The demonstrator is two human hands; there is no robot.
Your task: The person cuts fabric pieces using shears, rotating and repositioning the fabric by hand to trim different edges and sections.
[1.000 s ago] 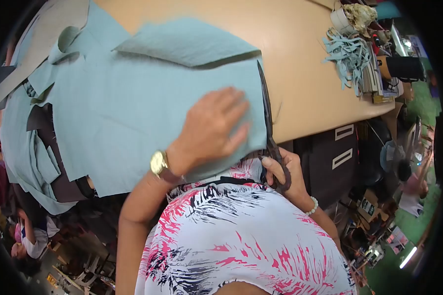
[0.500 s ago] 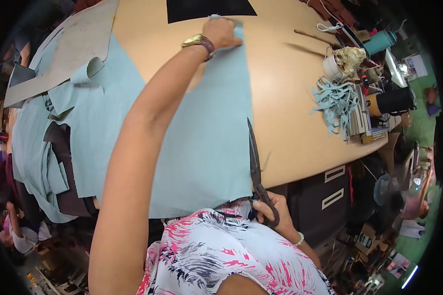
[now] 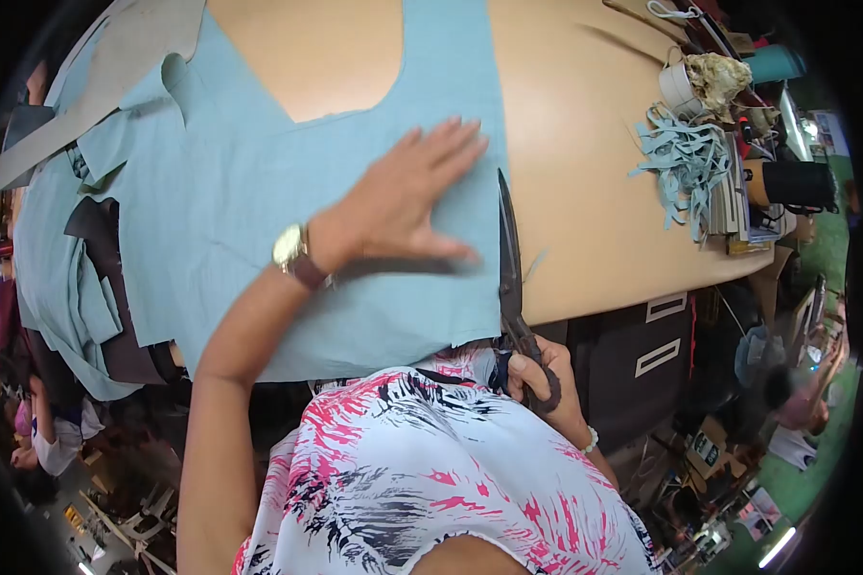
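A large piece of light blue fabric (image 3: 230, 192) lies over the table, with a curved cut-out near its top middle. My left hand (image 3: 403, 196), a watch at its wrist, is spread over the fabric with nothing in it; a shadow lies beneath the thumb. Down by the table's front edge, my right hand (image 3: 556, 383) is wrapped round the handles of dark scissors (image 3: 511, 259). The blades look closed and point away from me along the fabric's right edge. A thin blue thread or sliver (image 3: 535, 265) lies just right of them.
A heap of blue fabric strips (image 3: 686, 163) sits at the table's right, beside a white cup (image 3: 679, 91) and a black-and-tan cylinder (image 3: 786, 184). Grey pattern card (image 3: 153, 48) covers fabric at the upper left. Dark drawers (image 3: 633, 364) stand below the table's right edge.
My left hand has come from the fabric's far end back toward me, its fingers now spread. The scissors stay at the right edge in my right hand. The view has shifted.
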